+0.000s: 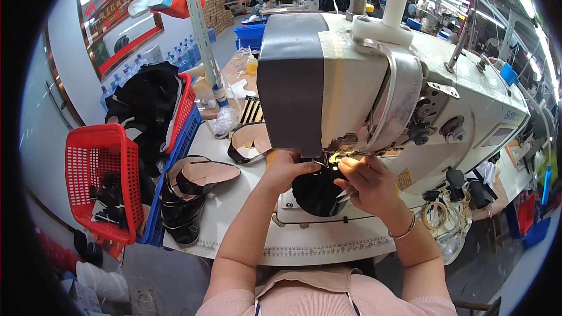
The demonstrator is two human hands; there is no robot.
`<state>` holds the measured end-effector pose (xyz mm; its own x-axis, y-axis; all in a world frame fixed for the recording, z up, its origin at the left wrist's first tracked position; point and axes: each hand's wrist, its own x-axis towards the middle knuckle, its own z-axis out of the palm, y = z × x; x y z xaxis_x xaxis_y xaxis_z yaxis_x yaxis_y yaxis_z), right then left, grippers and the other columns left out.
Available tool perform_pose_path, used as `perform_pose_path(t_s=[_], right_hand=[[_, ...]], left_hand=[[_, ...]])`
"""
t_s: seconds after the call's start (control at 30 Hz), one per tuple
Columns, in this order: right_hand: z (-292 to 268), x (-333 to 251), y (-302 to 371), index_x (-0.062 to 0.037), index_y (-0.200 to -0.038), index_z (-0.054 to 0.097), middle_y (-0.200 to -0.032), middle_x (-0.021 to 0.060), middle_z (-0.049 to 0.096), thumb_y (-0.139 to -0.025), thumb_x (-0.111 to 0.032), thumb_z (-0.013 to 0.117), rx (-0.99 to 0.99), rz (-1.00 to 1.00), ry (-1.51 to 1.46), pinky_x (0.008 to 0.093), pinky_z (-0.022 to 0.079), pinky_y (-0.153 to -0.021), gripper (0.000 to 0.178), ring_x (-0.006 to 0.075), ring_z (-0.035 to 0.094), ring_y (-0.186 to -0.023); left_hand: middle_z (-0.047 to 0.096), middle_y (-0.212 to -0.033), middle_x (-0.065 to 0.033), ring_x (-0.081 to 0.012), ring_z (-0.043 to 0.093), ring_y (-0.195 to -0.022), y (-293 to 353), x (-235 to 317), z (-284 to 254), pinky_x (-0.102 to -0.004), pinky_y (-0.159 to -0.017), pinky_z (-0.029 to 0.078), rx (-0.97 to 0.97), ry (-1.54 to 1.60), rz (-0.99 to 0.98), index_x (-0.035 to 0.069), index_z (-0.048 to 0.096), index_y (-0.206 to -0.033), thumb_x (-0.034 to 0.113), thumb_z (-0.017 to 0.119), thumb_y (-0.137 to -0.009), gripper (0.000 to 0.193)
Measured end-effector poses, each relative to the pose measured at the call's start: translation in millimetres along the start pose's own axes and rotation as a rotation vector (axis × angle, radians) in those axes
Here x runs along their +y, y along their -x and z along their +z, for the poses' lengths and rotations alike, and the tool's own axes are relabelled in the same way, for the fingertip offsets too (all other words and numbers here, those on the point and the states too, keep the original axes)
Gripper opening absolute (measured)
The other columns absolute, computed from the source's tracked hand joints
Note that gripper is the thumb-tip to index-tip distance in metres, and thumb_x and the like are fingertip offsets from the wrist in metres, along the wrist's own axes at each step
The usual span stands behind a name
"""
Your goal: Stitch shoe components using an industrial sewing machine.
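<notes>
A black glossy shoe upper piece (316, 196) lies under the needle area of a large white and grey sewing machine (345, 82). My left hand (289, 171) is at its left edge, thumb stretched toward the needle and fingers curled, partly hidden by the machine head. It appears to grip the piece's edge. Close to the needle on the other side, my right hand (370, 182) has its fingertips pinched together. Silver thread snips (346, 194) stick out from under its palm, blades over the black piece. What the right fingertips pinch is too small to make out.
Stacked black shoe uppers with beige lining (190, 190) stand left on the white table (234, 228), another upper (249, 140) behind. Further left are a red basket (102, 181) with black scraps and a blue crate (155, 216). Coiled tubing (439, 215) hangs at right.
</notes>
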<state>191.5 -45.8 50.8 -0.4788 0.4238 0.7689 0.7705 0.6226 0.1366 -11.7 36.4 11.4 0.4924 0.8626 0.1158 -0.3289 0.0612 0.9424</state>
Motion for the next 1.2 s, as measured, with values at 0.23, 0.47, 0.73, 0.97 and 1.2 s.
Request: perform_pose_path(t_s=[0.23,0.47,0.73,0.97,1.2], right_hand=[[0,0,1,-0.0063,-0.088,0.063,-0.088,0.0032,0.061,-0.071,-0.019,0.071,0.005,0.055,-0.044,0.0288,0.048,-0.062,0.023,0.0202,0.053,-0.074],[-6,6,2,-0.0106,-0.091,0.064,-0.082,0.0025,0.063,-0.068,-0.003,0.064,-0.058,0.148,-0.17,0.0323,0.048,-0.064,0.024,0.0221,0.058,-0.073],[1,6,9,-0.0149,-0.105,0.062,-0.104,-0.0006,0.063,-0.056,0.0,0.06,-0.113,0.132,-0.023,0.0299,0.049,-0.07,0.051,0.0208,0.055,-0.083],[-4,-10,4,-0.0116,-0.105,0.062,-0.102,-0.0004,0.063,-0.058,-0.004,0.062,-0.043,0.12,0.052,0.0309,0.047,-0.066,0.048,0.0202,0.05,-0.079],[-9,-25,0,-0.0063,-0.104,0.06,-0.105,0.0045,0.059,-0.066,-0.009,0.057,-0.151,0.135,0.144,0.0287,0.043,-0.066,0.038,0.0204,0.048,-0.081]], left_hand=[[0.059,-0.1,-0.0054,-0.0146,0.057,-0.093,44,-23,32,-0.0278,-0.078,0.049,0.15,0.46,0.008,0.0,0.052,-0.111,0.007,0.062,-0.078,0.035],[0.061,-0.103,-0.0116,-0.0199,0.061,-0.093,60,-20,21,-0.0325,-0.082,0.05,0.321,0.309,0.124,-0.002,0.052,-0.11,0.003,0.058,-0.082,0.029],[0.062,-0.096,-0.0069,-0.0115,0.06,-0.083,55,-13,22,-0.0237,-0.075,0.048,0.327,0.197,0.261,-0.002,0.054,-0.108,0.002,0.06,-0.082,0.027],[0.057,-0.108,-0.0094,-0.0134,0.057,-0.095,46,-7,11,-0.0245,-0.082,0.047,0.3,0.133,0.23,-0.003,0.052,-0.11,0.001,0.062,-0.081,0.031],[0.048,-0.113,-0.0039,-0.0313,0.038,-0.119,58,-14,61,-0.0544,-0.102,0.017,0.416,-1.37,0.786,0.015,0.058,-0.105,0.016,0.074,-0.061,0.048]])
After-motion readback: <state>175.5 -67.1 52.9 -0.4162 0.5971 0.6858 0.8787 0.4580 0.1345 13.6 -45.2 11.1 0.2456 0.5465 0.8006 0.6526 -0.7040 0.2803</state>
